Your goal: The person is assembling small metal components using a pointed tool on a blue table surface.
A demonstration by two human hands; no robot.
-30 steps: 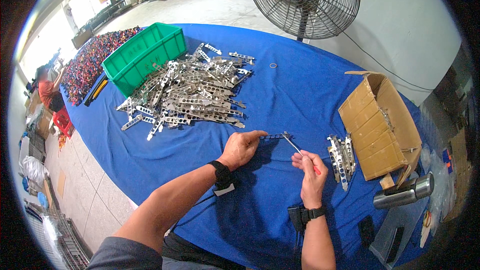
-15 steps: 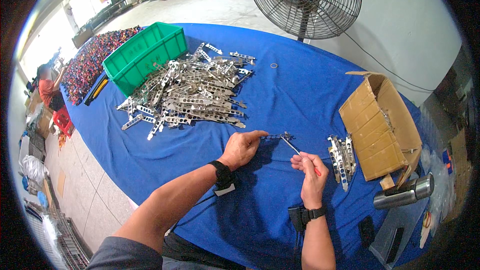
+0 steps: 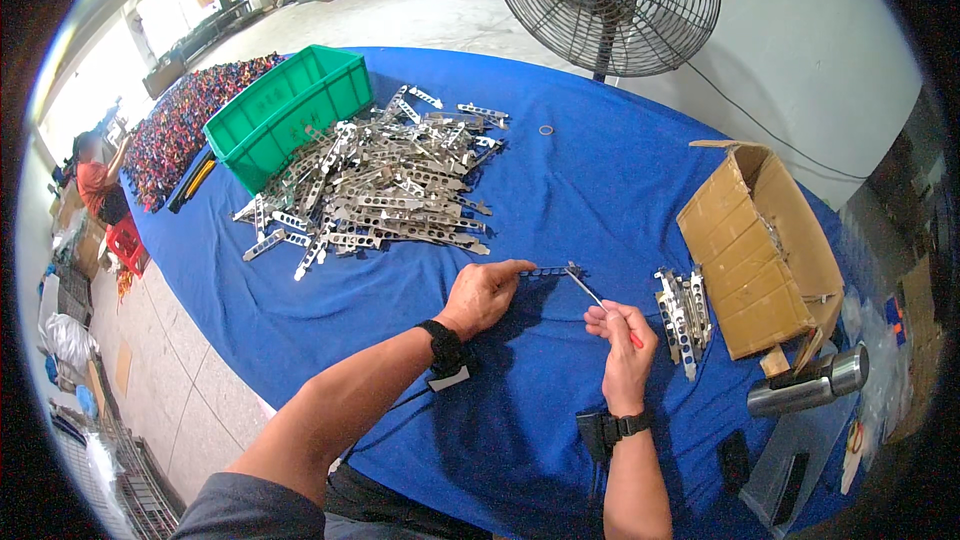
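Observation:
My left hand is closed on one end of a perforated metal strip, which stretches to the right over the blue cloth. A screwdriver with a red handle is gripped in my right hand. Its thin shaft slants up and left, and the tip meets the strip's right end. Whether the tip presses in or only touches, I cannot tell. A small stack of similar metal strips lies to the right of my right hand. Beyond my left hand spreads a large heap of metal strips.
A green plastic crate stands behind the heap. At the right are an open cardboard box and a steel flask. Many small coloured pieces cover the far left. A fan stands behind; another person sits far left.
Both hands hold nearly the same places. The screwdriver's tip and the strip's far end have shifted very slightly.

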